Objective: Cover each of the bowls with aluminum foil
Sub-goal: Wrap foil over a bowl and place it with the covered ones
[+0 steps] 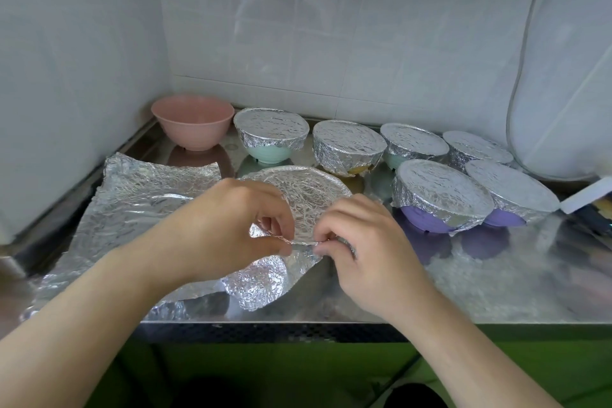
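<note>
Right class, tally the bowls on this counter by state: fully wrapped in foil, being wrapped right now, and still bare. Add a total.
Fully wrapped bowls: 6, for instance the green-based one and the purple-based one
Bowl being wrapped, foil edge pinched by the left hand and right hand: 1
Bare pink bowl: 1
Total: 8 bowls

Both hands, the left hand (231, 225) and the right hand (361, 242), pinch the near edge of a crinkled aluminium foil sheet (298, 195) draped over a round bowl (its colour hidden) on the shiny steel counter (463, 291); an uncovered pink bowl (192, 122) stands behind.
</note>
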Available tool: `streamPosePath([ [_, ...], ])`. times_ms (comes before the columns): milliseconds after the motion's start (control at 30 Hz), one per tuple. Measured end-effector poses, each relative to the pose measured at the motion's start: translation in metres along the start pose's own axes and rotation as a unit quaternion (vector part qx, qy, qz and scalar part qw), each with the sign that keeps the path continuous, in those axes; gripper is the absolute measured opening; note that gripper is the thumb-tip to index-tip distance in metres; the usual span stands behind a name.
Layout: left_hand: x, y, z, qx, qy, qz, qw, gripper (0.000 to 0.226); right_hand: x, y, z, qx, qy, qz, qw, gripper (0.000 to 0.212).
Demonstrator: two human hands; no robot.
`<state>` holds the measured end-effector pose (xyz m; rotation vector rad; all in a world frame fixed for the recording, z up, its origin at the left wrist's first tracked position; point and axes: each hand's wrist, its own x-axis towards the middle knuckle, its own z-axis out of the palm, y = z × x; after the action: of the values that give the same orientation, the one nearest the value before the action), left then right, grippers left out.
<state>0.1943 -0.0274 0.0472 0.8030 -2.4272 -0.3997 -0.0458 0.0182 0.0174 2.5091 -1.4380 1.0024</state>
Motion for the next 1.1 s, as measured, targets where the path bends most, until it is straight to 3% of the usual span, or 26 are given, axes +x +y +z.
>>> streamPosePath([
  [300,0.003,0.003,0.009,0.03,0.028,0.028,0.999,0.013,0.0,-0.005,-0.003,0.024,-0.012,0.002,1.0,0.009],
  [500,0.0,-0.003,-0.005,0.012,0.005,-0.008,1.0,0.019,0.0,0.0,0.001,-0.004,0.002,-0.003,1.0,0.02],
  [633,0.001,0.0,0.002,0.043,0.02,0.016,0.999,0.018,-0.003,-0.001,-0.002,-0.001,0.0,-0.006,1.0,0.013],
  [967,0.0,-0.003,0.001,0.037,0.027,0.021,0.999,0.018,-0.004,-0.002,-0.001,-0.053,0.017,-0.011,0.998,0.028],
  [1100,0.001,-0.003,0.003,0.059,0.031,0.031,0.997,0.018,-0.005,-0.004,-0.004,-0.047,-0.002,-0.008,0.999,0.022],
])
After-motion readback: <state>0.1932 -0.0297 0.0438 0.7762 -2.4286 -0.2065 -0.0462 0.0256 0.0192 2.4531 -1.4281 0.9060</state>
